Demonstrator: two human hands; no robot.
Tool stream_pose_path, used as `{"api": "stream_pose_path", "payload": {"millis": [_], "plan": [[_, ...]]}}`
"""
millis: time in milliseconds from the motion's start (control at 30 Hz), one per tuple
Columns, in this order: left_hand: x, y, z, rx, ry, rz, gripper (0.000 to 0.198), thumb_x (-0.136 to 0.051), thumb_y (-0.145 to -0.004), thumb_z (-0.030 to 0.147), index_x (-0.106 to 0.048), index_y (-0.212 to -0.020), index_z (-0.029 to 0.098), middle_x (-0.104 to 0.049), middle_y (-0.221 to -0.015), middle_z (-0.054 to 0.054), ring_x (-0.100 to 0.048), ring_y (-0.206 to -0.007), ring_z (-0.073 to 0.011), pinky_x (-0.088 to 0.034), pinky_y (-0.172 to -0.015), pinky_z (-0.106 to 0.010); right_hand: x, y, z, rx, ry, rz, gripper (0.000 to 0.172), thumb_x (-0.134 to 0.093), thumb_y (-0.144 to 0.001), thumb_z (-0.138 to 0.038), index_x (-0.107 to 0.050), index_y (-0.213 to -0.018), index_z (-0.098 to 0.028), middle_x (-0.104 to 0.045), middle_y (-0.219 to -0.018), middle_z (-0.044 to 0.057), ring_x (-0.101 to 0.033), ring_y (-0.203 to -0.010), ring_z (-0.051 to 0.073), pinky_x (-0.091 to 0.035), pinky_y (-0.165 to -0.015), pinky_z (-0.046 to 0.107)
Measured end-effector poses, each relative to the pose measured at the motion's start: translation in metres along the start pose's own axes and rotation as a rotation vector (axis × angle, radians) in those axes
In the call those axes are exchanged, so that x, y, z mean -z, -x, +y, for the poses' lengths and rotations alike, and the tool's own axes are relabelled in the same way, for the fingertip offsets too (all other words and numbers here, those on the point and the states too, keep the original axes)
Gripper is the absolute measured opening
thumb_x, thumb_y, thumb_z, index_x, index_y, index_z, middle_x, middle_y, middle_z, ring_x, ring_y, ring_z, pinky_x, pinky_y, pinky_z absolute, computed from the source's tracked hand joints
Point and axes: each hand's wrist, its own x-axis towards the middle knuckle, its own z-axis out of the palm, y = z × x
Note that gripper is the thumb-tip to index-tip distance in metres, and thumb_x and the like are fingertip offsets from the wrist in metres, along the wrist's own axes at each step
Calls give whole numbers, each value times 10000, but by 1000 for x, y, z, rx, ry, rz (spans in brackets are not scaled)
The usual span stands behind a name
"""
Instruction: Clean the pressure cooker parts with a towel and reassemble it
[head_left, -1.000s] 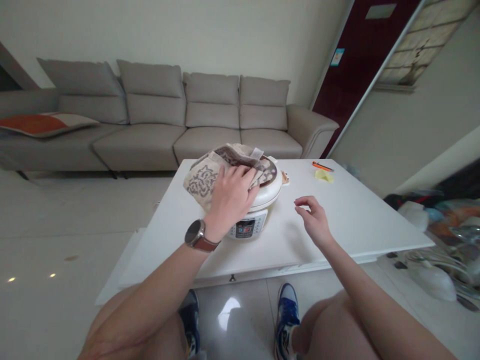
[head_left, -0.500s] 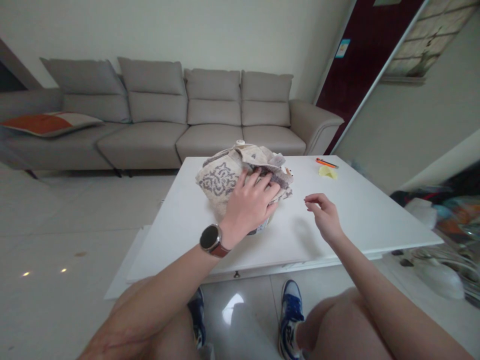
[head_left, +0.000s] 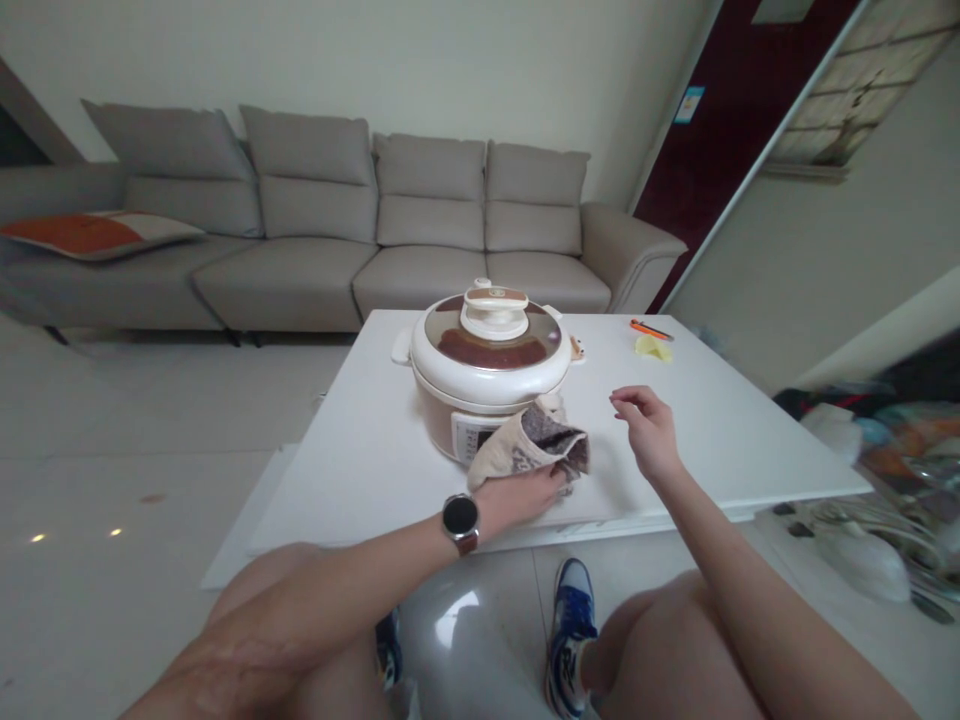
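A white and brown electric pressure cooker (head_left: pixel 491 385) stands upright on the white table (head_left: pixel 352 470), its lid with a raised handle in place. Bunched at its front right is a beige towel with a dark grey pattern (head_left: pixel 517 445), which covers part of the control panel. My left hand (head_left: pixel 525 497), with a watch on the wrist, grips this towel low near the table's front edge; its fingertips are partly hidden in the cloth. To the right of the cooker, my right hand (head_left: pixel 649 425) hovers over the table, fingers loosely bent, holding nothing.
An orange and black pen-like tool (head_left: pixel 651 330) lies at the table's back right beside a crumpled yellow paper (head_left: pixel 652 348). Behind the table runs a grey sofa (head_left: pixel 431 275) with an orange cushion (head_left: pixel 105 235). Assorted clutter (head_left: pixel 892 450) is on the right.
The towel has come off the cooker's top, uncovering the lid. My left hand has moved down toward me with the towel in it. My right hand stays about where it was.
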Motion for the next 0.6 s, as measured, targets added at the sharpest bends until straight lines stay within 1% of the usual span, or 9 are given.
{"api": "stream_pose_path", "payload": {"millis": [67, 133, 200, 267, 333, 433, 533, 600], "plan": [[-13, 6, 5, -4, 69, -4, 362, -509, -883, 24, -731, -1146, 137, -736, -1199, -135, -710, -1134, -256, -519, -1085, -327, 2, 0, 0, -12, -1, 1, 130, -666, -774, -339, -699, -838, -230, -686, -950, 46, -618, -939, 229, -528, -740, 354], [-21, 12, 8, 12, 158, 10, 406, -532, -848, 4, -731, -1163, 166, -748, -1174, -130, -716, -1144, -271, -540, -1067, -350, 3, 1, 1, -27, -9, 2, 132, -665, -767, -342, -696, -828, -229, -685, -935, 43, -617, -927, 226, -527, -741, 352], [-25, 18, 8, 66, 257, 35, 404, -531, -881, 50, -716, -1213, 187, -764, -1111, -124, -720, -1144, -286, -550, -1059, -394, 4, 0, 1, -41, -22, 2, 136, -666, -758, -346, -693, -816, -227, -682, -922, 41, -614, -913, 221, -522, -736, 348], [-27, 25, 6, 115, 312, 61, 382, -503, -937, 123, -703, -1255, 190, -772, -1064, -121, -728, -1121, -297, -560, -1033, -408, 4, -1, 1, -49, -37, 1, 140, -670, -748, -348, -692, -806, -223, -677, -909, 39, -610, -897, 215, -514, -729, 342], [-26, 33, 4, 107, 284, 72, 362, -480, -967, 158, -708, -1247, 183, -773, -1075, -125, -730, -1110, -285, -557, -1019, -370, 4, -1, 2, -50, -50, -3, 140, -676, -744, -346, -694, -804, -221, -675, -898, 35, -607, -882, 210, -508, -727, 339], [-19, 44, -3, 19, 158, 70, 332, -459, -988, 165, -714, -1201, 162, -754, -1169, -141, -712, -1146, -239, -514, -1070, -307, 3, -2, 1, -47, -64, -12, 131, -683, -745, -336, -700, -807, -221, -679, -892, 31, -605, -874, 205, -500, -722, 334], [-8, 58, -15, -44, 70, 56, 346, -459, -1012, 236, -670, -1273, 152, -694, -1326, -162, -662, -1245, -240, -482, -1124, -330, 0, -1, -1, -49, -74, -19, 123, -691, -743, -328, -703, -805, -223, -682, -886, 29, -604, -869, 205, -497, -719, 333], [-2, 68, -25, -50, 97, 64, 363, -478, -1007, 284, -656, -1297, 159, -668, -1383, -163, -622, -1308, -255, -478, -1138, -354, -2, -1, -3, -54, -78, -23, 123, -695, -738, -330, -703, -802, -225, -681, -881, 29, -601, -863, 205, -496, -717, 336]]}}
